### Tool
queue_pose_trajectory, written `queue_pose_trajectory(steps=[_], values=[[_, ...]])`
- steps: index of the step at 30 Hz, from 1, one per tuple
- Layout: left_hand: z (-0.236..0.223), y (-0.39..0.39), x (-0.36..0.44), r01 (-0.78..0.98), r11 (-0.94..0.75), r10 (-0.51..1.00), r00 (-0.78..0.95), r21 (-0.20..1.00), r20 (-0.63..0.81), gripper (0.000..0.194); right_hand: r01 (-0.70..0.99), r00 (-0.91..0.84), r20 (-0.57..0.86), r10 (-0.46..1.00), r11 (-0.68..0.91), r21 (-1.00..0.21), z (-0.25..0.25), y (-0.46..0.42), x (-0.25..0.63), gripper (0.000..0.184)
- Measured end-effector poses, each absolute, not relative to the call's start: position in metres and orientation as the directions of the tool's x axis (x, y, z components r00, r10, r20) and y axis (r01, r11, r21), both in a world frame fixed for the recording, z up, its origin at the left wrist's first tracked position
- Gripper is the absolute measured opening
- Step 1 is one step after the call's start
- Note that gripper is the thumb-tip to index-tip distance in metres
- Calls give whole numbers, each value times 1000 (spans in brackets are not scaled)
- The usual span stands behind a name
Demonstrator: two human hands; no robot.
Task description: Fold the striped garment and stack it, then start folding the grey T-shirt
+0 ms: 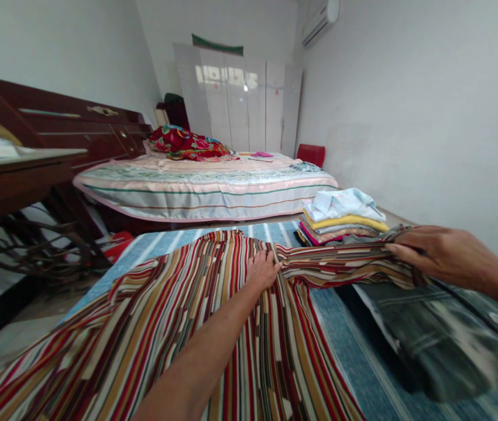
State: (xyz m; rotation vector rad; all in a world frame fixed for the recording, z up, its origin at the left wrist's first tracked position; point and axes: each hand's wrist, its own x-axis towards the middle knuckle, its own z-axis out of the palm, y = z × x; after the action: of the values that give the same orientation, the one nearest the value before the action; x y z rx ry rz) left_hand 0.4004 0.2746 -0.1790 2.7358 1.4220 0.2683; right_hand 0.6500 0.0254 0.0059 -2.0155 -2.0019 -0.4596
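A large cloth (152, 327) with red, brown, white and black stripes lies spread over a blue striped bed cover (354, 356) in front of me. My left hand (263, 270) rests flat on the cloth near its far edge, fingers stretched out. My right hand (437, 252) is closed on a bunched strip of the same cloth (340, 263), pulled out to the right. That strip stretches between my two hands.
A stack of folded clothes (340, 219) stands at the far right of the bed cover. A dark green garment (442, 339) lies under my right arm. Beyond are a made bed (205, 187), a dark wooden table (16, 175) at left and a white wardrobe (240, 99).
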Motion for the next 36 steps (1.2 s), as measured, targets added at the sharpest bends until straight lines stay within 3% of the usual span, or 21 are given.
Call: queue_pose_trajectory(steps=[3,9,12,15,18,20,23,26,29,31,32,34,36], values=[[-178,273,400,807,-579,814,564,117,137,50,971,224,248,942,-238,26,-7,32,662,30],[-174,271,400,807,-581,812,566,103,146,50,941,336,361,870,-291,-175,-18,33,671,27],[-174,272,400,807,-582,810,565,101,154,51,907,415,310,855,-363,-212,-18,34,670,26],[-176,273,400,807,-581,811,564,103,153,52,896,440,337,833,-431,-105,-18,36,665,30],[-177,274,401,810,-578,813,560,104,158,52,861,394,419,818,-488,144,-20,41,659,35],[-177,274,401,809,-578,812,559,104,164,52,817,403,381,832,-515,259,-22,45,658,34],[-176,273,400,808,-579,812,561,107,159,51,849,365,274,890,-439,294,-24,50,661,24],[-175,271,400,809,-578,814,561,108,152,50,913,344,315,885,-394,109,-20,51,663,17],[-175,271,400,807,-578,814,561,118,152,50,832,530,311,789,-413,-369,-9,48,655,16],[-175,271,400,806,-577,815,559,133,151,51,611,622,174,764,-334,-718,1,46,645,23],[-176,272,400,805,-577,816,558,140,149,51,472,635,93,766,-290,-833,6,45,640,29],[-176,272,400,804,-576,817,559,148,142,50,269,631,-35,775,-261,-927,16,44,636,35],[-176,272,400,802,-578,816,562,150,136,50,346,604,-27,797,-292,-892,21,47,642,31]])
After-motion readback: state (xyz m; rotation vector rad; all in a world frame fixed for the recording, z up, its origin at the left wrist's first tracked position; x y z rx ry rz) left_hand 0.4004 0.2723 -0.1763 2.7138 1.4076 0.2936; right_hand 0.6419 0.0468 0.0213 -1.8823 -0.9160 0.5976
